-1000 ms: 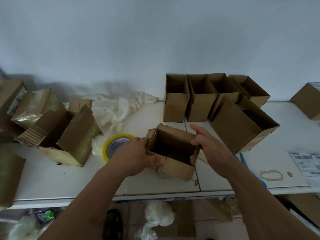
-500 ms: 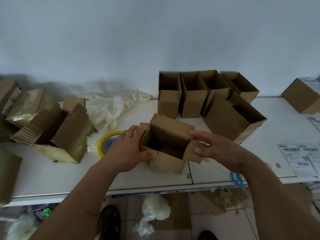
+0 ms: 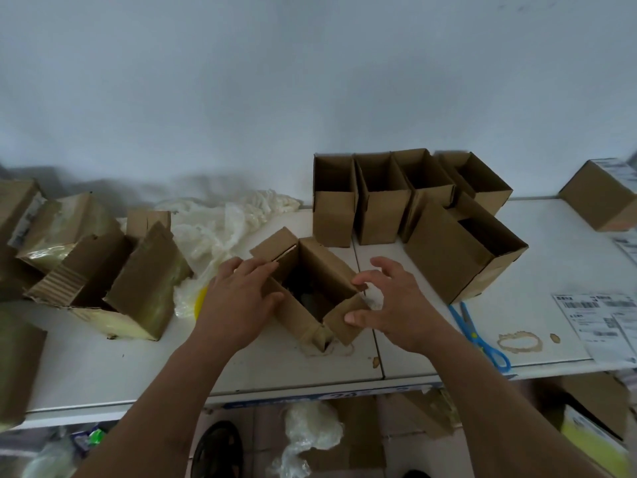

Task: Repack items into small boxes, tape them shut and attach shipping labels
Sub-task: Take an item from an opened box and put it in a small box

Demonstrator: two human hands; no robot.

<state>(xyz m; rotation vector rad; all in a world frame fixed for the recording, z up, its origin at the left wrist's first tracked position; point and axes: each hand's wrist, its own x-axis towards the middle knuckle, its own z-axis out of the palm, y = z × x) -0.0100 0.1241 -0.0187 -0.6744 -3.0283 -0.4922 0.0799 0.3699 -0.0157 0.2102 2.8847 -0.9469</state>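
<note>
The box [image 3: 312,291] stands on the table [image 3: 103,367], flaps open, dark contents inside. The left hand [image 3: 238,301] grips its left wall; the right hand [image 3: 389,305] pinches the near flap. Closing, taping and labelling remain; five empty boxes [image 3: 375,201] wait behind.

You can see shipping labels [image 3: 601,317] with barcodes on the right of the table [image 3: 103,367], but their print is too small and blurred to read. On the blue strip [image 3: 331,396] along the table's front edge there are some digits, also too blurred to read surely.
</note>
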